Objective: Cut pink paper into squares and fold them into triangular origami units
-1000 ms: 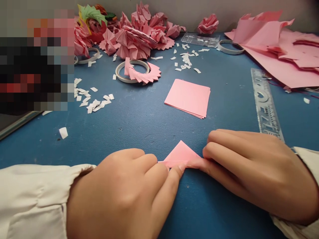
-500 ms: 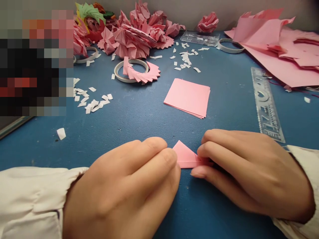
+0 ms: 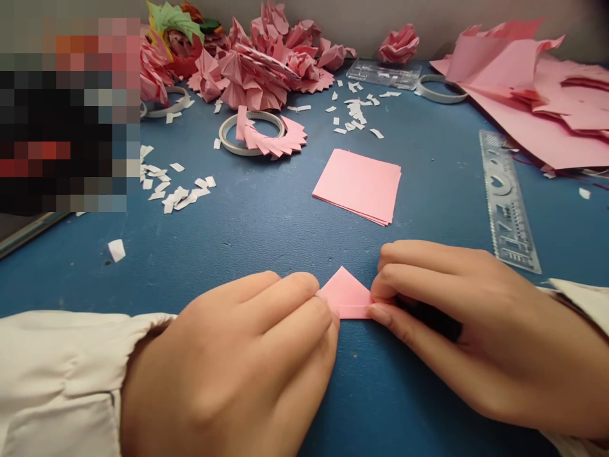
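Between my two hands, a small folded piece of pink paper (image 3: pixel 347 294) lies on the blue table, its pointed top facing away from me and a folded strip along its near edge. My left hand (image 3: pixel 242 355) is closed on the paper's left end, the fingertips pressed together there. At the right end, my right hand (image 3: pixel 457 324) pinches the paper between thumb and fingers. Both ends are partly covered by my fingers. Just beyond lies a stack of pink paper squares (image 3: pixel 358 186).
A ring of folded pink pieces (image 3: pixel 280 141) rests against a tape roll (image 3: pixel 227 143). Pink paper flowers (image 3: pixel 257 70) are heaped behind. A clear stencil ruler (image 3: pixel 509 203) lies right, near large pink sheets (image 3: pixel 528 120). White paper scraps (image 3: pixel 181 198) are scattered about.
My right thumb has moved up and left onto the paper's near edge, and the right fingers have shifted slightly left. More of the paper's left side shows beside my left fingers.
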A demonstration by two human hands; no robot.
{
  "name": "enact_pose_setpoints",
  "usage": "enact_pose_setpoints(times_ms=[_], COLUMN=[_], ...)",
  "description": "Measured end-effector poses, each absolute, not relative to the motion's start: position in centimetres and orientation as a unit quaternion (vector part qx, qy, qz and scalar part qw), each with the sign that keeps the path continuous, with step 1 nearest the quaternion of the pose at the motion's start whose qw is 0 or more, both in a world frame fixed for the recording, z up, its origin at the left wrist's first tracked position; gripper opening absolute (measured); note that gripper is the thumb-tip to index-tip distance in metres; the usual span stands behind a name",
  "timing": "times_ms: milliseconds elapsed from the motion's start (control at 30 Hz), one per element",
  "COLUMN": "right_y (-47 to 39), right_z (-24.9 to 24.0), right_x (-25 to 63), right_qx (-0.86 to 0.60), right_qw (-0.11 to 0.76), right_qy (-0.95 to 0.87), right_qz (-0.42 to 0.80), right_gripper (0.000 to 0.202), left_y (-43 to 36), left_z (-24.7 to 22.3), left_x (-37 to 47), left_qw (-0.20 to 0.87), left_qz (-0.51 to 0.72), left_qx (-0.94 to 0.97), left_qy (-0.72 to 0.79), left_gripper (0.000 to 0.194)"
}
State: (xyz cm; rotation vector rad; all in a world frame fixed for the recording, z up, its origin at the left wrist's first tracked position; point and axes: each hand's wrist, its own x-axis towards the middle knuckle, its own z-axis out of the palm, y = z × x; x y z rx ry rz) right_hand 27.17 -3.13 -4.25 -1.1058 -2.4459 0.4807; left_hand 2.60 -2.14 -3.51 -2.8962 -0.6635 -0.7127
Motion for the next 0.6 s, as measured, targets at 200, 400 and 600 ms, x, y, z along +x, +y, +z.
enact_pose_setpoints(times_ms=[200,400,600], right_y=[-2.9,-3.3,-3.8], right_z=[-3.6,-4.0,-4.6], right_x=[26.9,26.5,26.6], right_qx=[-0.417,-0.441,-0.415], right_qw=[0.201,0.21,0.22], right_qy=[-0.866,-0.856,-0.881], right_qz=[0.19,0.167,0.054], right_gripper=[0.026,0.026,0.022], left_y=[-1.6,-2.1,-2.5], left_z=[-2.9,-3.2,-3.6], left_x=[2.6,2.4,2.6], left_qw=[0.021,0.057,0.092], left_qz=[-0.192,-0.142,-0.166], left_qx=[-0.966,-0.977,-0.972], left_qy=[-0.17,-0.146,-0.141], left_gripper=[0.05,0.045,0.03])
